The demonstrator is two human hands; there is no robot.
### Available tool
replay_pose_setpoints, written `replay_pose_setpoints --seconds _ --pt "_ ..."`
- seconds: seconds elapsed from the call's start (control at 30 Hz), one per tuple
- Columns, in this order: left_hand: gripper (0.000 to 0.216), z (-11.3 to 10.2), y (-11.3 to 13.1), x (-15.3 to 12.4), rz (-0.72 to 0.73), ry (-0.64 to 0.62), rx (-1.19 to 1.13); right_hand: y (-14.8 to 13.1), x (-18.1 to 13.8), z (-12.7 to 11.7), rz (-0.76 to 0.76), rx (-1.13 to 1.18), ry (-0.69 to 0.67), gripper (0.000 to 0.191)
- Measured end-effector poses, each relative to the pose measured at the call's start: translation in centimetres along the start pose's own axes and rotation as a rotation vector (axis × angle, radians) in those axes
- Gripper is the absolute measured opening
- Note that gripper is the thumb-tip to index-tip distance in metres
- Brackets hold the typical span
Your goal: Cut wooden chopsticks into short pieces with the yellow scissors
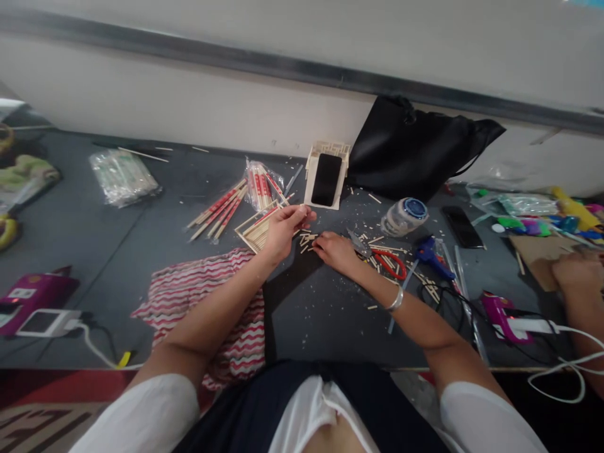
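Note:
My left hand (pixel 284 231) is raised over the middle of the table, thumb and fingertips pinched together; anything between them is too small to make out. Under and beside it lies a small frame of wooden sticks (pixel 257 234). My right hand (pixel 336 250) is low at the table, its fingers curled together at a pile of short cut stick pieces (pixel 307 240). I cannot see what those fingers hold. Just right of this hand lie pliers with red-orange handles (pixel 391 263) among more cut pieces.
Behind are red-wrapped chopsticks (pixel 221 207), a phone (pixel 327 180) on a stick-built stand, and a black bag (pixel 415 148). To the right are a clear jar (pixel 404 217), a blue glue gun (pixel 434 257) and another person's hand (pixel 578 274). A striped cloth (pixel 207 302) lies left.

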State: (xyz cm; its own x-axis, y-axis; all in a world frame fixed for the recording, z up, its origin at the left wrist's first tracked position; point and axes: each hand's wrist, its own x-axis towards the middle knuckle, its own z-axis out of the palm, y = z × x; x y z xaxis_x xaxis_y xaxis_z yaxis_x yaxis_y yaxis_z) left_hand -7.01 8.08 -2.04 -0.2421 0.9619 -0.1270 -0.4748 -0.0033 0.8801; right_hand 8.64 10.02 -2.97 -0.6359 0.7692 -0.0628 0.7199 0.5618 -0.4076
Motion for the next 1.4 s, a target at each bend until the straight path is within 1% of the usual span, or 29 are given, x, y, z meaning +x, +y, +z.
replay_pose_setpoints --seconds 0.13,0.2,0.23,0.3,0.33,0.37,0.43,0.53,0.63,0.77,0.87,0.93,0.97,1.03,1.1,1.13,1.2,1.27,1.4 --pt "0.022 0.2 0.1 -0.3 -0.035 -0.006 0.027 0.7 -0.4 0.0 0.043 0.08 0.061 0.012" --pt "0.024 0.3 -0.1 -0.6 -0.05 -0.003 0.029 1.3 -0.8 -0.5 0.094 0.186 0.135 0.014" --pt "0.024 0.5 -0.2 -0.7 -0.062 -0.011 0.028 1.5 -0.9 -0.7 0.132 0.311 0.191 0.018" --pt "0.027 0.8 -0.5 -1.1 -0.096 -0.044 0.019 1.5 -1.2 -1.1 0.224 0.704 0.306 0.025" --pt "0.028 1.0 -0.7 -1.4 -0.115 -0.066 0.013 1.3 -1.3 -1.3 0.261 0.883 0.331 0.029" --pt "0.028 1.1 -0.9 -1.6 -0.131 -0.083 0.005 1.0 -1.4 -1.3 0.29 1.019 0.336 0.032" --pt "0.029 1.4 -1.1 -1.9 -0.153 -0.1 -0.017 0.2 -1.4 -1.3 0.333 1.151 0.325 0.036" --pt "0.028 1.7 -1.1 -2.2 -0.17 -0.121 -0.032 -0.7 -1.4 -1.4 0.383 1.244 0.31 0.041" --pt "0.026 1.7 -1.1 -2.2 -0.166 -0.154 -0.02 -1.0 -1.4 -1.6 0.397 1.291 0.288 0.045" --pt "0.028 1.6 -1.2 -2.1 -0.164 -0.172 -0.016 -0.7 -1.4 -1.7 0.419 1.287 0.286 0.049" --pt "0.029 1.6 -1.3 -2.1 -0.175 -0.162 -0.03 -0.2 -1.3 -1.5 0.403 1.222 0.243 0.05" --pt "0.028 1.6 -1.1 -2.1 -0.189 -0.153 -0.043 0.2 -1.4 -1.4 0.334 1.1 0.233 0.047" --pt "0.026 1.5 -1.0 -2.1 -0.194 -0.148 -0.048 0.4 -1.4 -1.3 0.282 1.019 0.26 0.044" --pt "0.022 1.5 -0.8 -2.0 -0.208 -0.133 -0.053 0.7 -1.6 -1.3 0.158 0.83 0.374 0.036" --pt "0.017 1.5 -0.7 -2.0 -0.232 -0.118 -0.057 0.8 -1.9 -1.3 0.031 0.621 0.491 0.038" --pt "0.015 1.5 -0.8 -2.0 -0.249 -0.117 -0.063 0.9 -2.0 -1.3 -0.028 0.519 0.524 0.039" --pt "0.012 1.6 -0.9 -2.0 -0.285 -0.135 -0.085 1.0 -2.1 -1.4 -0.124 0.365 0.541 0.036" --pt "0.011 1.6 -1.0 -2.1 -0.313 -0.173 -0.114 1.1 -2.2 -1.4 -0.17 0.299 0.534 0.031" --pt "0.013 1.4 -1.3 -1.9 -0.35 -0.26 -0.14 1.5 -2.2 -1.4 -0.192 0.29 0.514 0.027"
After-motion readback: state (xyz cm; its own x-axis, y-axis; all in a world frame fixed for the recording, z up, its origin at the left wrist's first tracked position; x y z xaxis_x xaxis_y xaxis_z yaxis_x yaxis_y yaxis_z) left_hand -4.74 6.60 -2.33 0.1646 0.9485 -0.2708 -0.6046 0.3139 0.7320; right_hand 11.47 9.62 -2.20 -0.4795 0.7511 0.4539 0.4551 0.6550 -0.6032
